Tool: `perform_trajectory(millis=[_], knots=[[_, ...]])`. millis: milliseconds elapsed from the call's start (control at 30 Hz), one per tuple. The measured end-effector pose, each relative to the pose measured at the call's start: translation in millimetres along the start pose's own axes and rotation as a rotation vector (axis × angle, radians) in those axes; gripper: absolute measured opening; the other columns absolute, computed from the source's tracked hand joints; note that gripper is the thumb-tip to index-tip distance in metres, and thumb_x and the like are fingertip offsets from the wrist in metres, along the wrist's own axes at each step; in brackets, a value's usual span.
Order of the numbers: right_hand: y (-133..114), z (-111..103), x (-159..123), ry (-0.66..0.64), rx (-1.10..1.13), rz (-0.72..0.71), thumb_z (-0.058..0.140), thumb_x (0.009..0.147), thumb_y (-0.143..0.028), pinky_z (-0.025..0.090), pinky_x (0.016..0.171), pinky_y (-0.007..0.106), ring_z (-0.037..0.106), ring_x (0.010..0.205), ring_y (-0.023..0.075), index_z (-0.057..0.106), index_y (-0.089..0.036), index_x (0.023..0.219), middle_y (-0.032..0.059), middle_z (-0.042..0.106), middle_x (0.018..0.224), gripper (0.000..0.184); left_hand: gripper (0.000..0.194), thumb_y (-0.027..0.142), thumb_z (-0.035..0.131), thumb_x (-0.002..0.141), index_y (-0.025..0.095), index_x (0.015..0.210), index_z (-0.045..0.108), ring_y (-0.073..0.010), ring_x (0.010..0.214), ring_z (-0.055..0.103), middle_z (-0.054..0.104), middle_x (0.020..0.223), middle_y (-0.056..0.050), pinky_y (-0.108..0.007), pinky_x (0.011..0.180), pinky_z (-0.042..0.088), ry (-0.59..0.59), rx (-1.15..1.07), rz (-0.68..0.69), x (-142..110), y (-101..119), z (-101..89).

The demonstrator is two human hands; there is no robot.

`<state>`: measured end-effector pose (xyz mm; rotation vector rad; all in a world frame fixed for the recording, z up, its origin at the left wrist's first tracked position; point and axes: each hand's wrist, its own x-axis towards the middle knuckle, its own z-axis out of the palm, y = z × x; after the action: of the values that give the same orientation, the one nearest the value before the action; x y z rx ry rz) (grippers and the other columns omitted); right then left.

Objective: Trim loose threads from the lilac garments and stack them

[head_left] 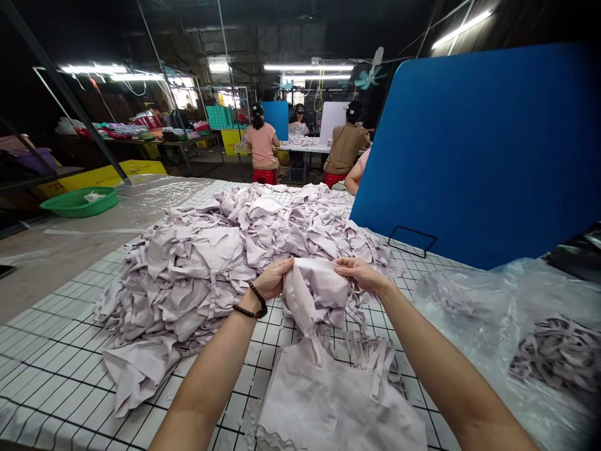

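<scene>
Between my two hands hangs a pale lilac camisole point(323, 285), its upper edge stretched and its lower part folded. My left hand point(275, 279), with dark bracelets at the wrist, pinches one end of that edge. The other end is pinched by the thumb and fingers of my right hand point(359, 272). Just below, nearer to me, lies a flat stack of similar camisoles point(338, 401) with thin straps and a wavy hem at the lower left. Behind my hands rises a large loose heap of the same garments point(197, 269).
A white table with a black grid point(42, 357) bears everything. To the right stand a tall blue panel point(483, 150) on a wire foot and a clear plastic bag point(469, 294) with bundled fabric. A green basin point(79, 202) lies at left. Several people sit farther back.
</scene>
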<state>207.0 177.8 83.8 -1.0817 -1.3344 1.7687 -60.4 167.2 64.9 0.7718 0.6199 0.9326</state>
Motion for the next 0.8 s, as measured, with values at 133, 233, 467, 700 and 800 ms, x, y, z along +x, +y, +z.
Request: perform_trajectory(millis=[133, 233, 467, 700, 800], knots=[[6, -9, -7, -0.034, 0.036, -0.021, 0.071, 0.055, -0.017, 0.037, 0.05, 0.019, 0.052, 0.054, 0.0087, 0.064, -0.014, 0.076, -0.001, 0.062, 0.066, 0.023, 0.034, 0.039, 0.05, 0.088, 0.009, 0.099, 0.062, -0.016, 0.067, 0.065, 0.069, 0.078, -0.007, -0.027, 0.063, 0.054, 0.054, -0.11, -0.014, 1, 10, 3.4], [13, -9, -10, -0.006, 0.055, -0.051, 0.065, 0.052, -0.014, 0.038, 0.051, 0.021, 0.05, 0.049, 0.009, 0.058, -0.015, 0.062, -0.002, 0.059, 0.057, 0.013, 0.032, 0.038, 0.044, 0.091, 0.011, 0.094, 0.062, -0.0098, 0.041, 0.054, 0.061, 0.055, 0.0, -0.02, 0.04, 0.046, 0.122, -0.131, -0.021, 1, 15, -0.5], [25, 5, -4, 0.379, -0.137, -0.206, 0.057, 0.054, -0.02, 0.041, 0.055, 0.025, 0.054, 0.061, 0.0144, 0.053, -0.018, 0.077, 0.0024, 0.061, 0.075, 0.023, 0.038, 0.031, 0.032, 0.096, 0.01, 0.082, 0.061, -0.0037, 0.026, 0.035, 0.047, 0.04, 0.004, -0.014, 0.027, 0.024, 0.137, -0.181, -0.031, 6, 15, -1.4], [47, 72, 2, 0.38, -0.522, -0.19, 0.065, 0.064, -0.037, 0.042, 0.062, 0.029, 0.055, 0.076, 0.0184, 0.047, -0.022, 0.101, 0.0047, 0.058, 0.095, 0.043, 0.037, 0.035, 0.036, 0.094, 0.009, 0.089, 0.063, -0.0097, 0.043, 0.056, 0.064, 0.059, -0.004, -0.018, 0.04, 0.045, 0.09, -0.202, -0.083, 19, 3, 19.7], [54, 90, 11, 0.511, -0.732, -0.131, 0.063, 0.067, -0.035, 0.039, 0.062, 0.03, 0.056, 0.076, 0.0213, 0.051, -0.021, 0.094, 0.0049, 0.06, 0.088, 0.033, 0.038, 0.036, 0.037, 0.093, 0.007, 0.094, 0.063, -0.0125, 0.047, 0.059, 0.066, 0.065, -0.007, -0.021, 0.043, 0.046, 0.083, -0.189, -0.091, 19, 4, 22.7]])
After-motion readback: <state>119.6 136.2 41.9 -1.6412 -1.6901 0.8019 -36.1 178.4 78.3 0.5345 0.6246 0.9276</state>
